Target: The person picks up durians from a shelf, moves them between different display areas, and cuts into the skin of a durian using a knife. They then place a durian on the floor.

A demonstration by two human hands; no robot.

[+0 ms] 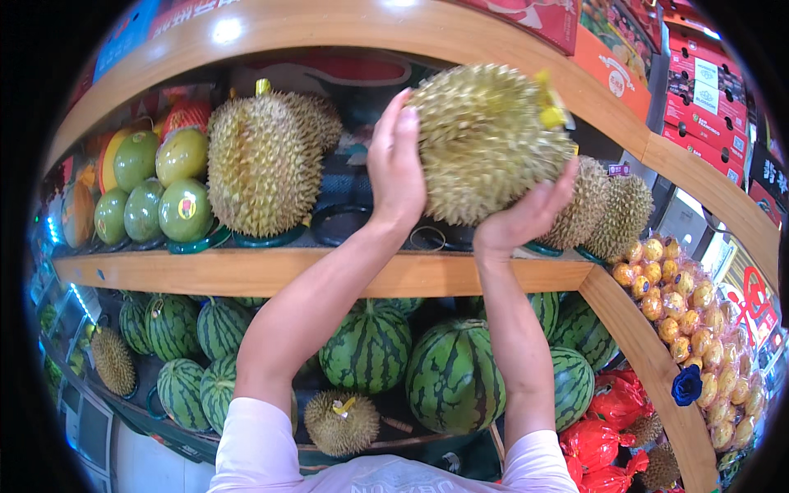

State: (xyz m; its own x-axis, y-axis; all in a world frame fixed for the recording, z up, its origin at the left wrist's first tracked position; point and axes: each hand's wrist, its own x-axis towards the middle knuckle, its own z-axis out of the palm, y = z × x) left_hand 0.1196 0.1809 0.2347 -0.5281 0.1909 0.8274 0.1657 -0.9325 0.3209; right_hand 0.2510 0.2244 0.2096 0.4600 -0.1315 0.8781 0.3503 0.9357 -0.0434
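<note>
Between my two hands is a large spiky durian (485,144), its stem end with a yellow tag pointing right. My left hand (399,164) presses flat along its left side, and my right hand (526,209) cups it from below at the lower right. I hold it over the wooden-edged upper shelf (362,274). Left of my hands, another upright durian (263,164) rests on a dark green ring. Two smaller durians (604,205) sit on the shelf to the right, partly behind my right hand. An unoccupied black ring (341,225) lies near my left wrist.
Green mangoes or similar smooth fruit (156,177) are stacked at left. Below are several watermelons (456,374) and a small durian (341,421). Wrapped yellow fruit (686,304), red bags (600,435) and a blue flower (686,384) are at right; a wooden ledge (493,41) curves above.
</note>
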